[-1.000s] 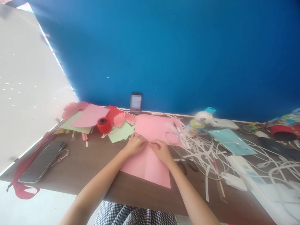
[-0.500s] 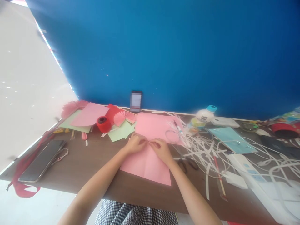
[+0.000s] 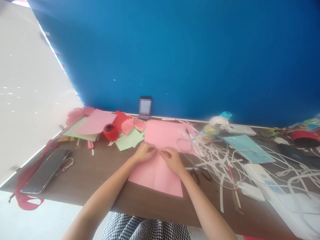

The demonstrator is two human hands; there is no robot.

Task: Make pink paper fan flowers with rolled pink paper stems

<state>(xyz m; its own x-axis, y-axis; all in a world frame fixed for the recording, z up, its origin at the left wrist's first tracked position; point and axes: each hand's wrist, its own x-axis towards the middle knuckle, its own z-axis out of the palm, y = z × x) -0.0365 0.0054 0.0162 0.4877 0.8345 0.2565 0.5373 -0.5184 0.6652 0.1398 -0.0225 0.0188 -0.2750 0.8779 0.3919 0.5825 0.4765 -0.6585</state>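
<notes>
A sheet of pink paper [image 3: 155,178] lies on the brown table in front of me, with a faint crease running down its middle. At its far edge, the fingertips of my left hand [image 3: 144,152] are pinched together on the paper. Close beside them, my right hand [image 3: 172,160] pinches the same edge, thumb and fingers nearly meeting the left ones. The small bit between the fingertips is mostly hidden. Beyond my hands another pink sheet [image 3: 163,131] lies flat. Dark-handled scissors [image 3: 201,175] rest right of my right forearm.
Left are a phone [image 3: 46,170], a red roll [image 3: 111,132], green paper [image 3: 128,140] and a folded pink fan [image 3: 132,125]. Right are tangled white paper strips [image 3: 220,156], a white bottle with a blue cap [image 3: 220,122], a light-blue packet [image 3: 250,148] and a power strip [image 3: 265,180]. A blue panel [image 3: 175,60] stands behind.
Almost nothing differs. Both hands stay pinched at the paper's far edge, and the view has shifted very slightly.
</notes>
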